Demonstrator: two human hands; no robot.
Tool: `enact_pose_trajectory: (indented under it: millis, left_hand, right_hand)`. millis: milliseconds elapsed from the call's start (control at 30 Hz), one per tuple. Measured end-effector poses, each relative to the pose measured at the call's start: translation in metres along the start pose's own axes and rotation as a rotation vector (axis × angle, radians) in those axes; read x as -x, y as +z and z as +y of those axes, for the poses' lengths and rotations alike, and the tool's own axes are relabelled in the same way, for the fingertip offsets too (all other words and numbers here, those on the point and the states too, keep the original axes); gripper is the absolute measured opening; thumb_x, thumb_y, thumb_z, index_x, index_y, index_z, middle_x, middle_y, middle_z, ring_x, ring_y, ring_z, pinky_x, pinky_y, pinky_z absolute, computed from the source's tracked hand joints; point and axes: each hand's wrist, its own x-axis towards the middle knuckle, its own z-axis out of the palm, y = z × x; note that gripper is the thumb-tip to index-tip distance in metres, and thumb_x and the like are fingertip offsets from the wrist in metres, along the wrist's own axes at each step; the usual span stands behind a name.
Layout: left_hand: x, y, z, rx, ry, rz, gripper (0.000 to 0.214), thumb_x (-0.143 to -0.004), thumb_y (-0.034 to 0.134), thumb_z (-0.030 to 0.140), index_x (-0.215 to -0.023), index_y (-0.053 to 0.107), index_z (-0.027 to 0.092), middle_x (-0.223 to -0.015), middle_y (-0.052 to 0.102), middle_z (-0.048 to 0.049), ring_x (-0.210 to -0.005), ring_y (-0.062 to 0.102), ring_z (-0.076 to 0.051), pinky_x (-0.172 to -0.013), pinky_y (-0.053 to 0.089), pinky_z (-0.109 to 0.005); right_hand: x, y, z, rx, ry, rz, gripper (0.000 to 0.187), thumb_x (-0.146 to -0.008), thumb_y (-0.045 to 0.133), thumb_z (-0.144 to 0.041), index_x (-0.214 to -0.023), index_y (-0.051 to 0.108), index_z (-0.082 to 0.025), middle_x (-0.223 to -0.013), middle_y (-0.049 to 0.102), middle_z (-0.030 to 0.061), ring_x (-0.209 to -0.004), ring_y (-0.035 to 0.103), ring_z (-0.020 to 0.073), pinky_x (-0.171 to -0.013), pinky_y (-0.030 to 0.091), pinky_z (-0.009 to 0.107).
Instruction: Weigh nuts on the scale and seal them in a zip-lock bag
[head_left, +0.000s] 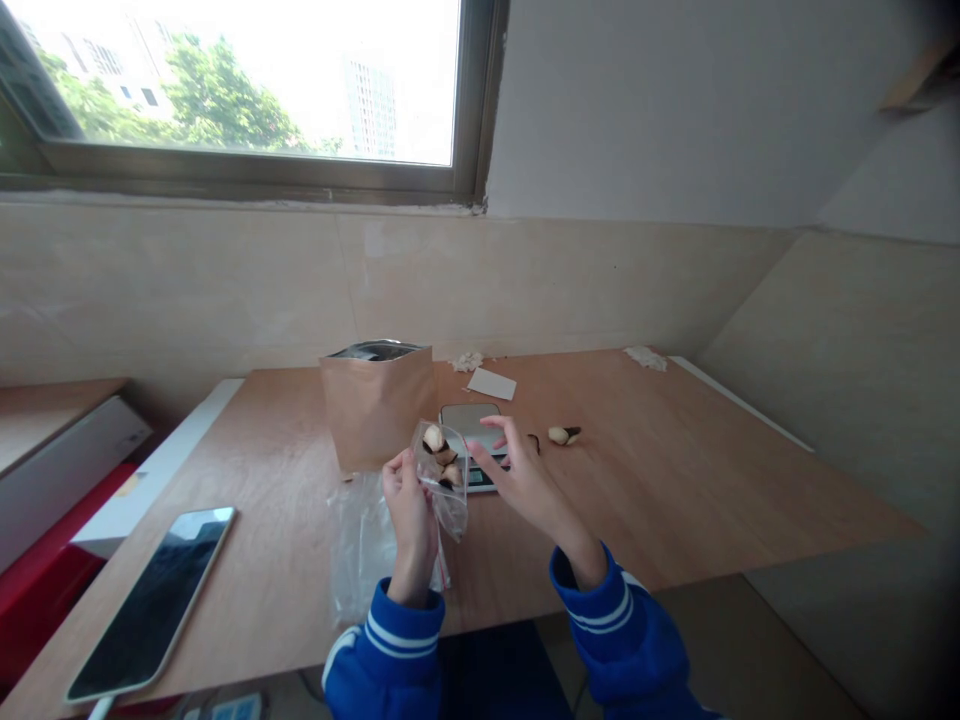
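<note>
Left hand [407, 500] pinches small clear plastic bag [454, 510] of pale, dark-edged chunks [448, 475]; right hand [525, 485] loose, fingers parted. Bag's probably light, floppy, kinda slippery: edge grip's best.

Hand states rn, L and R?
Left hand: closed, holding the small clear bag.
Right hand: open beside that bag, nothing visibly held; can't tell if it's touching.

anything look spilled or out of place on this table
A few things do: a pale, dark-tipped piece and a thin dark strip lie loose right of the scale, outside the left hand's clear bag, which holds similar-looking pieces. Whitish crumpled scraps also sit near the wall.
</note>
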Motion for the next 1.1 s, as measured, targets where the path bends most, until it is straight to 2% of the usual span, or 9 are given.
enact_pose_trajectory:
  millis: [133,200,333,433,633,733,833,933,1100]
  left_hand:
    - [0.010,0.008,0.005,0.202,-0.080,0.047,0.027,-0.080,0.063,0.040,-0.089,0.048,0.019,-0.058,0.044,0.0090,-0.044,0.040,-0.006,-0.044,0.032,-0.019]
    - [0.017,0.010,0.006,0.241,-0.053,0.008,0.034,-0.077,0.067,0.043,-0.091,0.048,0.019,-0.059,0.046,0.0091,-0.045,0.043,-0.006,-0.046,0.035,-0.019]
    - [0.020,0.007,0.008,0.233,-0.023,-0.207,0.040,-0.075,0.069,0.045,-0.095,0.045,0.020,-0.062,0.052,0.0080,-0.053,0.054,-0.008,-0.056,0.045,-0.021]
    - [0.013,-0.004,0.013,0.118,0.026,-0.358,0.033,-0.082,0.062,0.044,-0.099,0.047,0.021,-0.069,0.058,0.0041,-0.064,0.061,-0.013,-0.065,0.050,-0.026]
    - [-0.010,-0.028,0.019,-0.315,0.392,-0.243,0.034,-0.086,0.058,0.045,-0.108,0.058,0.020,-0.107,0.064,-0.0071,-0.097,0.061,-0.019,-0.084,0.049,-0.031]
    - [-0.019,-0.033,0.018,-0.398,0.378,-0.418,0.037,-0.089,0.054,0.046,-0.112,0.065,0.020,-0.121,0.064,-0.0087,-0.113,0.058,-0.023,-0.096,0.045,-0.034]
    - [-0.020,-0.032,0.015,-0.410,0.288,-0.570,0.038,-0.090,0.052,0.047,-0.106,0.071,0.018,-0.112,0.071,-0.0082,-0.108,0.062,-0.025,-0.095,0.046,-0.035]
    - [-0.014,-0.027,0.012,-0.437,0.286,-0.578,0.037,-0.089,0.054,0.046,-0.103,0.073,0.018,-0.108,0.073,-0.0074,-0.105,0.064,-0.025,-0.092,0.047,-0.034]
    - [0.000,-0.015,0.013,-0.486,0.418,-0.584,0.030,-0.089,0.055,0.043,-0.099,0.073,0.021,-0.108,0.072,-0.0050,-0.102,0.064,-0.022,-0.091,0.045,-0.029]
  right_hand:
    - [0.026,0.013,0.008,-0.227,0.011,-0.244,0.086,-0.075,0.073,-0.052,-0.145,0.031,-0.024,-0.146,0.043,0.0131,-0.128,0.049,0.0264,-0.103,0.044,0.042]
    - [0.031,0.023,0.008,-0.313,-0.009,-0.232,0.081,-0.079,0.070,-0.048,-0.147,0.031,-0.026,-0.147,0.043,0.0108,-0.134,0.044,0.0253,-0.110,0.038,0.043]
    - [0.026,0.030,0.010,-0.418,-0.023,-0.147,0.048,-0.092,0.052,-0.048,-0.133,0.055,-0.023,-0.135,0.059,0.0084,-0.127,0.052,0.0241,-0.111,0.038,0.043]
    - [0.020,0.022,0.016,-0.464,-0.023,-0.068,0.047,-0.093,0.047,-0.053,-0.120,0.066,-0.019,-0.123,0.067,0.0100,-0.121,0.058,0.0256,-0.108,0.041,0.043]
    - [0.018,0.001,0.025,-0.482,-0.021,0.027,0.052,-0.091,0.046,-0.060,-0.114,0.069,-0.020,-0.116,0.070,0.0095,-0.116,0.061,0.0261,-0.104,0.045,0.041]
    - [0.018,-0.005,0.030,-0.462,-0.043,0.019,0.053,-0.091,0.044,-0.061,-0.114,0.069,-0.020,-0.117,0.070,0.0097,-0.115,0.061,0.0261,-0.104,0.045,0.041]
    - [0.019,-0.007,0.035,-0.441,-0.020,0.041,0.057,-0.092,0.040,-0.063,-0.113,0.069,-0.019,-0.110,0.072,0.0110,-0.108,0.065,0.0263,-0.099,0.049,0.040]
    - [0.020,-0.006,0.035,-0.379,-0.032,0.043,0.059,-0.094,0.034,-0.063,-0.111,0.069,-0.019,-0.107,0.072,0.0112,-0.105,0.066,0.0256,-0.097,0.049,0.039]
    - [0.021,-0.008,0.036,-0.237,-0.122,0.032,0.051,-0.097,0.035,-0.056,-0.122,0.063,-0.021,-0.115,0.069,0.0098,-0.102,0.065,0.0235,-0.094,0.049,0.038]
